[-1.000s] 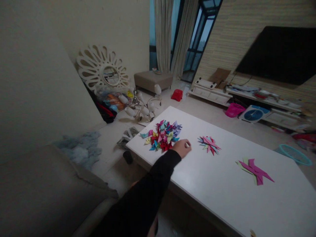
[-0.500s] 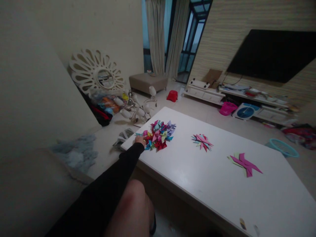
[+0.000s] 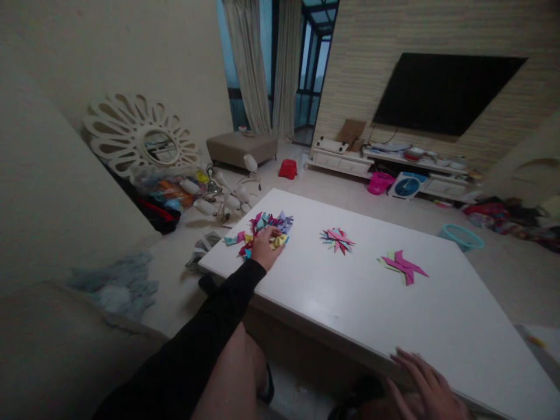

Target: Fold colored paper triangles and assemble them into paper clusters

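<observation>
My left hand point(image 3: 265, 249) reaches over a heap of small folded paper pieces point(image 3: 259, 220) at the table's left end. Its fingers are bent around a yellow folded paper piece point(image 3: 279, 241), between thumb and fingertips. Part of the heap is hidden behind this hand. At the near table edge, lower right, my right hand point(image 3: 422, 379) is open with spread fingers and holds nothing. Between the hands lie a star-like stack of folded papers point(image 3: 337, 240) and a smaller stack of magenta and pale green folded papers point(image 3: 404, 266).
The white table point(image 3: 332, 309) stands in front of my knees. Beyond its left end are a chandelier point(image 3: 227, 201) on the floor and a leaning mirror point(image 3: 160, 147). A red stool point(image 3: 287, 169), a pink bucket point(image 3: 380, 183) and a blue basket point(image 3: 461, 237) stand past the far edge.
My left hand has moved right across the heap, from its left side to its front. My right hand has come into view at the lower right. The view has turned somewhat right.
</observation>
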The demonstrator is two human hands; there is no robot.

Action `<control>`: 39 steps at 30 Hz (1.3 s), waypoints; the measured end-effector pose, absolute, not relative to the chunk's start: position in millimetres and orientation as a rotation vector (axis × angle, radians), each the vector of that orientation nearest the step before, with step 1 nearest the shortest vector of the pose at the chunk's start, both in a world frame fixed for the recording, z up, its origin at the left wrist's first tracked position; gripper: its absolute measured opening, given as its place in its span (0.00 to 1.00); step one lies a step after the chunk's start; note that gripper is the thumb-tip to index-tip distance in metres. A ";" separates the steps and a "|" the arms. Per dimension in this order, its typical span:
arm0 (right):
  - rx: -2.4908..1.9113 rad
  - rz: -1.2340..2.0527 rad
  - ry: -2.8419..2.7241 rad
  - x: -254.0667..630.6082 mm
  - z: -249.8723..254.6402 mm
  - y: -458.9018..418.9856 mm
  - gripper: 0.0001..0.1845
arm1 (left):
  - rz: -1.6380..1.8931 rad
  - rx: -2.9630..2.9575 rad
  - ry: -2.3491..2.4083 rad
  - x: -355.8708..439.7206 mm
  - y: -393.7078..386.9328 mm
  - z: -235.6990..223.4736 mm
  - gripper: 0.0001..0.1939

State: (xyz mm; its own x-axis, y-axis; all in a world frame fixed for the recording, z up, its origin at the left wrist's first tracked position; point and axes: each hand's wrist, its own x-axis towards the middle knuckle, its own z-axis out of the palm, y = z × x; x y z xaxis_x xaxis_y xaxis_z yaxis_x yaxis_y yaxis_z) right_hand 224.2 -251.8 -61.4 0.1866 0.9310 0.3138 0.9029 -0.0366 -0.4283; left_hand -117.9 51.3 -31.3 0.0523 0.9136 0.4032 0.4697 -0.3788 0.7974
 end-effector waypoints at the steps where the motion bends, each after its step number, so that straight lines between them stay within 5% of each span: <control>1: -1.862 0.193 -1.702 214.5 -49.1 -231.0 0.21 | 1.297 1.921 1.244 -92.6 38.9 -25.1 0.19; 7: -1.409 0.695 -1.326 163.1 -15.4 -89.9 0.21 | 1.182 1.994 0.728 8.1 -2.2 -31.1 0.24; 15: -1.409 0.621 -1.316 169.0 -60.3 -29.0 0.14 | 1.168 1.922 0.713 10.8 35.4 -62.7 0.23; 22: -1.392 0.658 -1.187 160.8 -70.6 3.2 0.15 | 0.888 1.290 0.725 4.6 62.1 -74.9 0.19; 28: -1.328 0.681 -1.173 150.8 -65.5 -0.9 0.12 | 0.786 0.903 0.714 -0.8 59.4 -78.8 0.27; 39: -1.297 0.543 -1.345 152.3 -61.8 -17.4 0.08 | 1.025 1.082 0.766 12.0 52.0 -69.8 0.07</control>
